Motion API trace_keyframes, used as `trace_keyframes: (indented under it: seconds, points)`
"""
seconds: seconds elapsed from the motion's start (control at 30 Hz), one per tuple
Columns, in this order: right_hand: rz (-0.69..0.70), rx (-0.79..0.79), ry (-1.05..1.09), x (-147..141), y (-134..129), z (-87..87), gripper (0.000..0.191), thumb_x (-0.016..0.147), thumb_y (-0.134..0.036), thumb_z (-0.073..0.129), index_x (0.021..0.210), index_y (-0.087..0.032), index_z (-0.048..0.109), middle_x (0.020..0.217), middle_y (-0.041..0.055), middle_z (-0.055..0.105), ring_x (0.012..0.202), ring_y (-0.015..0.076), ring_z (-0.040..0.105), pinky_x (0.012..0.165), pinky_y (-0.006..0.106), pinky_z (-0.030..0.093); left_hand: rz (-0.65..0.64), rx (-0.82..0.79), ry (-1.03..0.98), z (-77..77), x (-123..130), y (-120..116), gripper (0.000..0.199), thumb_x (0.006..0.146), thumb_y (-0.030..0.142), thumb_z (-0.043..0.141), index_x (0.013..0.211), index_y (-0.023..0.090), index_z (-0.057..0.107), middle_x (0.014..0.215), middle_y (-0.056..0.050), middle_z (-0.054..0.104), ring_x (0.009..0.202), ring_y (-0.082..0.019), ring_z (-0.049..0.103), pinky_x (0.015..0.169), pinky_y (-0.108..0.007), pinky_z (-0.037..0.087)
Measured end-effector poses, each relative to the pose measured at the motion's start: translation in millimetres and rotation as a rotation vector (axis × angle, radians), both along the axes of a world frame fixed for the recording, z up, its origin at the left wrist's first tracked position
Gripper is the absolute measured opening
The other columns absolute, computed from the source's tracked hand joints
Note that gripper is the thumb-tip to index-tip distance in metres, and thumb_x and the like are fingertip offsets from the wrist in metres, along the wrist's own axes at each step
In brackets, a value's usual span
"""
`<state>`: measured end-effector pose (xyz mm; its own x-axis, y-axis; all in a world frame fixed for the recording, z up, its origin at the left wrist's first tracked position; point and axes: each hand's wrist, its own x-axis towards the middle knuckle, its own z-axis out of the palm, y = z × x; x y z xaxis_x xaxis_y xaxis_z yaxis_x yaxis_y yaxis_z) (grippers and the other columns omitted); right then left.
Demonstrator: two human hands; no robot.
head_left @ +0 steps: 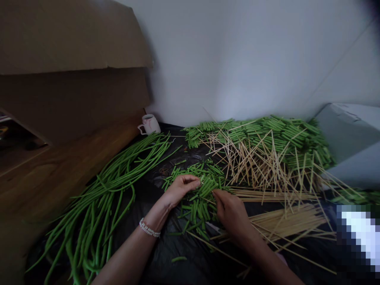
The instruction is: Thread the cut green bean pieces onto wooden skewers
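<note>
Between my hands is a short row of cut green bean pieces [209, 187] that seems to be threaded on a bamboo skewer, most of which is hidden. The thumb and forefinger of my left hand [184, 186] pinch at the row's left end, where a pale tip shows. My right hand [230, 206] is closed at the other end, its fingers wrapped round the skewer. Loose cut bean pieces [196, 213] lie in a heap under and around both hands. Bare bamboo skewers [287, 223] lie in a bundle just right of my right hand.
Long uncut beans [101, 198] spread over the black plastic sheet [162, 263] on the left. Filled bean skewers [267, 128] are stacked along the wall, their bare sticks jutting forward. A mug [151, 124] stands at the back. A cardboard box [74, 39] and a white box [353, 138] flank the area.
</note>
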<state>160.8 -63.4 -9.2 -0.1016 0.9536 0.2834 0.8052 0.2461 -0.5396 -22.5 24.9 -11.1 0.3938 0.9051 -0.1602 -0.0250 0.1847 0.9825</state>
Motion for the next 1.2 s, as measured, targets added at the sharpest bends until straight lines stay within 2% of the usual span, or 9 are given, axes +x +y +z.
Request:
trace_keyframes:
  seconds: [0.13,0.23,0.37,0.47,0.6,0.73,0.83,0.93,1.2]
  points:
    - [0.011,0.005,0.016,-0.3,0.9,-1.0,0.028,0.092,-0.015,0.037,0.085,-0.020,0.063,0.082,0.0049,0.070,0.079,0.0170,0.065,0.070,0.024,0.040,-0.016,0.027,0.045,3.0,2.2,-2.4,0.024,0.067,0.037,0.079,0.078,0.016,0.075,0.073,-0.001,0.069,0.066,-0.012,0.056,0.068,-0.025,0.042]
    - [0.007,0.008,0.013,1.2,1.8,1.1,0.028,0.093,-0.017,0.037,0.082,-0.020,0.063,0.075,0.0035,0.068,0.073,0.0165,0.064,0.066,0.024,0.039,0.006,0.044,0.047,4.2,1.3,-1.1,0.027,0.067,0.039,0.078,0.080,0.016,0.075,0.077,-0.003,0.071,0.069,-0.014,0.059,0.071,-0.026,0.044]
    - [-0.048,0.090,0.040,9.3,4.5,5.1,0.028,0.094,-0.020,0.038,0.086,-0.019,0.065,0.077,0.0045,0.069,0.070,0.0170,0.065,0.066,0.025,0.040,0.187,0.145,0.064,5.4,-7.6,8.6,0.032,0.073,0.042,0.073,0.092,0.017,0.074,0.088,-0.006,0.074,0.081,-0.018,0.064,0.081,-0.030,0.046]
    - [-0.104,0.166,0.078,16.7,7.3,6.5,0.026,0.094,-0.023,0.040,0.093,-0.018,0.066,0.084,0.0059,0.072,0.074,0.0177,0.066,0.068,0.025,0.043,0.283,0.319,0.238,4.8,-14.8,16.2,0.024,0.075,0.037,0.072,0.086,0.017,0.075,0.089,-0.007,0.074,0.085,-0.021,0.065,0.083,-0.032,0.046]
    - [-0.129,0.211,0.114,21.5,9.7,6.7,0.026,0.093,-0.024,0.042,0.096,-0.017,0.067,0.086,0.0060,0.073,0.075,0.0178,0.068,0.070,0.025,0.045,0.210,0.584,0.512,0.4,-17.9,18.3,0.014,0.080,0.030,0.066,0.082,0.019,0.075,0.084,-0.006,0.072,0.082,-0.021,0.064,0.080,-0.034,0.044]
    - [-0.138,0.205,0.121,21.2,10.0,7.2,0.028,0.093,-0.025,0.041,0.097,-0.017,0.067,0.087,0.0066,0.074,0.077,0.0183,0.068,0.072,0.026,0.047,0.118,0.791,0.778,-3.7,-16.4,13.7,0.009,0.081,0.025,0.067,0.080,0.020,0.074,0.081,-0.005,0.068,0.084,-0.021,0.058,0.086,-0.037,0.040]
    - [-0.137,0.187,0.119,20.0,9.4,7.9,0.028,0.093,-0.025,0.040,0.097,-0.017,0.067,0.086,0.0066,0.074,0.076,0.0186,0.068,0.072,0.027,0.047,0.086,0.891,0.976,-3.9,-15.1,9.3,0.011,0.078,0.026,0.070,0.087,0.021,0.074,0.087,-0.007,0.064,0.090,-0.023,0.053,0.084,-0.038,0.040]
    - [-0.135,0.184,0.098,18.6,8.8,8.0,0.028,0.093,-0.025,0.040,0.095,-0.018,0.068,0.085,0.0062,0.073,0.075,0.0185,0.068,0.071,0.026,0.046,0.087,0.926,1.135,-1.8,-14.1,6.3,0.017,0.077,0.026,0.071,0.094,0.022,0.073,0.096,-0.009,0.063,0.095,-0.026,0.049,0.079,-0.038,0.039]
    - [-0.127,0.166,0.064,16.4,8.1,4.5,0.028,0.093,-0.025,0.041,0.098,-0.018,0.067,0.088,0.0063,0.074,0.078,0.0186,0.069,0.070,0.026,0.047,-0.024,1.004,1.167,3.7,-15.0,5.5,0.011,0.083,0.023,0.063,0.090,0.026,0.071,0.106,-0.007,0.061,0.103,-0.027,0.047,0.082,-0.039,0.037]
